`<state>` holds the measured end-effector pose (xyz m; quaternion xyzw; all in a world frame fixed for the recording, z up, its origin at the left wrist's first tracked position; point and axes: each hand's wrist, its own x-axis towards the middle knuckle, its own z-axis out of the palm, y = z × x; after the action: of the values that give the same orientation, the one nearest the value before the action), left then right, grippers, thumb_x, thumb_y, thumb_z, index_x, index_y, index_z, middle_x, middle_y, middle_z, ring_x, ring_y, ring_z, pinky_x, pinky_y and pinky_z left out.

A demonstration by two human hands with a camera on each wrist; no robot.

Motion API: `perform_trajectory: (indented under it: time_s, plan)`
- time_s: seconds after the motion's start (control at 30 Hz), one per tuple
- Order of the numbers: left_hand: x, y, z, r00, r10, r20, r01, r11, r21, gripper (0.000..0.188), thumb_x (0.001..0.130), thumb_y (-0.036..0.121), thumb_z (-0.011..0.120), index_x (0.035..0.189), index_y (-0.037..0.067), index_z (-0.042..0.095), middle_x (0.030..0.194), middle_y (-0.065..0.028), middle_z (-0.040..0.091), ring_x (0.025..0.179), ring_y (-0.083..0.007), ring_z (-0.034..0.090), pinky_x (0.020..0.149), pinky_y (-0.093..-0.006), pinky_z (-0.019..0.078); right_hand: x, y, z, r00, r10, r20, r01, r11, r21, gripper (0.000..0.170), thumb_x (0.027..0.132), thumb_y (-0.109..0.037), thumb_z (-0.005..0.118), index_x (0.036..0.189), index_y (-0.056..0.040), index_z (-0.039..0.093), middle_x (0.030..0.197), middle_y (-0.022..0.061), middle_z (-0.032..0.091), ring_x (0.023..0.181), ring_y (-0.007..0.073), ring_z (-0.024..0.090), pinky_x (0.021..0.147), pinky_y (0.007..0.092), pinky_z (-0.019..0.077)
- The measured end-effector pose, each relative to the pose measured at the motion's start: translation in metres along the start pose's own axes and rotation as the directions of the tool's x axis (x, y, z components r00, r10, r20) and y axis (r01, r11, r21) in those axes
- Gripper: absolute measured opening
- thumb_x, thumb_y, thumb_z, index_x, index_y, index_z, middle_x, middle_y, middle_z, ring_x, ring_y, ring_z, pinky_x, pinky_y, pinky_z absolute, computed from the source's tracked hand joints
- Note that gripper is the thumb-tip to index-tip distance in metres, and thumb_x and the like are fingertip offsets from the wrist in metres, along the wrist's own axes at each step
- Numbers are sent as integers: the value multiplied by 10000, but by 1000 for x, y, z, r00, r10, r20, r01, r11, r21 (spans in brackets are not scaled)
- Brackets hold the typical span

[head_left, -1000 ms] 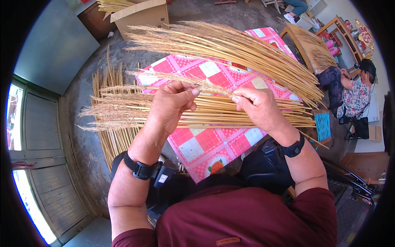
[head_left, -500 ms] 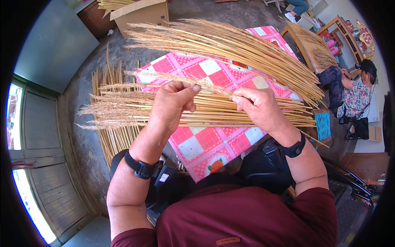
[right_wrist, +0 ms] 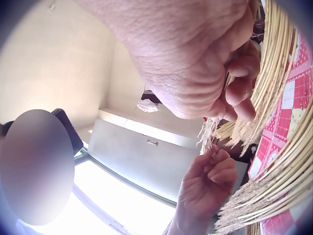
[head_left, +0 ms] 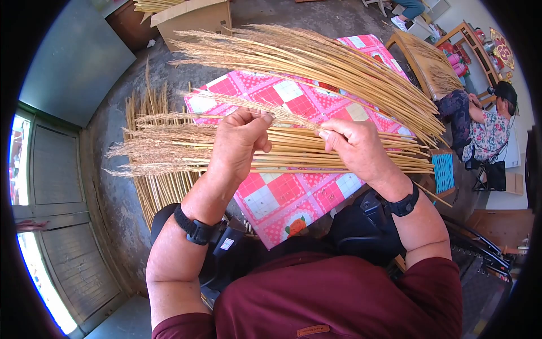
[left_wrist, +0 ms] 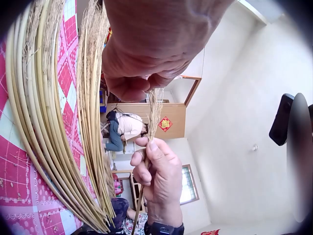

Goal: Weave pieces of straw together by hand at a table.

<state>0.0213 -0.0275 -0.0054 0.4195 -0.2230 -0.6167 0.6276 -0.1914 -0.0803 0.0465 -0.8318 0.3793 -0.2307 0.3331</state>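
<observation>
Left hand (head_left: 238, 138) and right hand (head_left: 358, 146) both pinch one wispy plume (head_left: 291, 117), bit apart; going easy probably keeps it from shredding.

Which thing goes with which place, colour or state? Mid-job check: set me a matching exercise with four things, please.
1. left hand
2. right hand
3. patterned cloth
4. cardboard box

A. pink and white, mostly
B. holds the plume near its base
C. upper left of the head view
D. holds the same plume, nearer its tip

Pairs: 1-D, 2-B, 3-A, 4-C
</observation>
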Motion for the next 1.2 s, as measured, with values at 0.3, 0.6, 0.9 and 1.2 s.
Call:
perform_trajectory:
  time_s: [0.3, 0.6, 0.9, 1.2]
  plan:
    - [0, 0, 1, 999, 42, 11, -42, 998, -38, 45, 845, 46, 633, 843, 18, 598, 657, -19, 549, 516, -101, 490, 497, -263, 445, 0, 1, -3, 1000, 0, 23, 1, 1000, -19, 123, 857, -107, 609, 923, -10, 645, 686, 147, 627, 581, 225, 615, 545, 304, 464]
    - [-1, -12, 3, 997, -13, 74, 3, 992, 126, 63, 842, 72, 643, 864, 16, 623, 618, -18, 555, 490, -96, 492, 479, -238, 438, 4, 5, 9, 999, -18, 36, 17, 999, 30, 145, 848, -143, 611, 922, -19, 625, 695, 168, 628, 610, 277, 628, 567, 343, 476]
    - [-6, -22, 9, 988, -83, 132, 67, 991, 116, 48, 850, 69, 617, 876, 30, 628, 629, -11, 556, 511, -95, 499, 500, -247, 453, 10, -4, 19, 996, 29, 79, -38, 993, 114, 79, 866, -64, 588, 907, 3, 582, 672, 21, 579, 617, 58, 505, 558, 249, 425]
    - [-10, -23, 7, 987, -66, 146, 59, 997, 52, 46, 863, 48, 594, 899, 38, 621, 677, -16, 571, 520, -98, 503, 504, -262, 465, 12, -6, 25, 997, 25, 72, -33, 993, 112, 72, 857, -58, 571, 894, 2, 558, 633, 30, 543, 593, 55, 459, 533, 260, 385]
